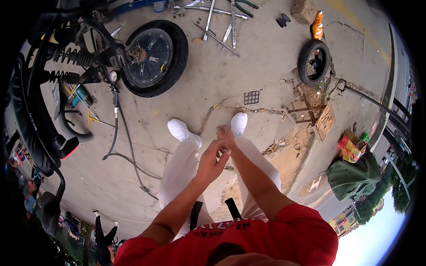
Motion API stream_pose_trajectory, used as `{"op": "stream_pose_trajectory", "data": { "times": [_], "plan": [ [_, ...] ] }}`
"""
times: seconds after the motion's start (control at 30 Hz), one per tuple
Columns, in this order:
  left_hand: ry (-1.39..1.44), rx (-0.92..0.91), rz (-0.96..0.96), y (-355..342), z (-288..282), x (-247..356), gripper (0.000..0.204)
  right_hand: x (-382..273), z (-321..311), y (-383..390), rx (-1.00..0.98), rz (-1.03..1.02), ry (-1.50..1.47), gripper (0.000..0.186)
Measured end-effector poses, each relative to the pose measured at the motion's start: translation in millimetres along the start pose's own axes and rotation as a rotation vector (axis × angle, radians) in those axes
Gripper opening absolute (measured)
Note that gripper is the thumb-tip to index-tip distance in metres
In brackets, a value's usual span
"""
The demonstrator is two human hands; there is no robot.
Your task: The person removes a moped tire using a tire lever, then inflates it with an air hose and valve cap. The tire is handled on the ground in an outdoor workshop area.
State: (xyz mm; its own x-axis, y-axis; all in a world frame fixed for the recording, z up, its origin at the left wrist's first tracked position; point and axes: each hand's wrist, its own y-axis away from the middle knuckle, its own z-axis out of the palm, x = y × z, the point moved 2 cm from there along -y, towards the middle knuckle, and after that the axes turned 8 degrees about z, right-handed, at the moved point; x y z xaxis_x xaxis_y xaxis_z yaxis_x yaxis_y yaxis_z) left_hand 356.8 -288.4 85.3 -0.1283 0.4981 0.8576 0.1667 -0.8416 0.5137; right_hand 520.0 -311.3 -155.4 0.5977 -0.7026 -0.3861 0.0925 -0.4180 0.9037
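My left hand point(213, 159) and my right hand point(225, 136) meet over my legs, their fingers curled and pressed against each other; anything between them is hidden. Beyond them are my white shoes point(177, 128). Ahead to the left, a black wheel point(148, 62) is attached to a motorbike frame point(100, 57) with coil shocks. A pressure gauge point(113, 76) on a black hose point(126, 142) stands beside it.
Wrenches point(208, 20), pliers and a drill point(82, 95) lie on the cracked concrete. At right are a loose tyre point(304, 62), an orange bag point(317, 26), a broken wooden stool point(321, 122) and a green tarp point(355, 175). Another person point(104, 235) is at lower left.
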Motion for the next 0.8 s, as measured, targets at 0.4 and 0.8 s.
{"op": "stream_pose_trajectory", "data": {
  "times": [0.4,0.8],
  "plan": [
    [-0.539,0.050,0.232,-88.3,-103.8,5.3,0.033,-126.7,-48.8,-243.1,0.472,-0.012,0.857,0.088],
    [-0.445,0.408,0.753,-102.2,-153.7,65.5,0.039,-122.4,-50.9,-263.0,0.278,0.019,1.052,0.094]
  ]
}}
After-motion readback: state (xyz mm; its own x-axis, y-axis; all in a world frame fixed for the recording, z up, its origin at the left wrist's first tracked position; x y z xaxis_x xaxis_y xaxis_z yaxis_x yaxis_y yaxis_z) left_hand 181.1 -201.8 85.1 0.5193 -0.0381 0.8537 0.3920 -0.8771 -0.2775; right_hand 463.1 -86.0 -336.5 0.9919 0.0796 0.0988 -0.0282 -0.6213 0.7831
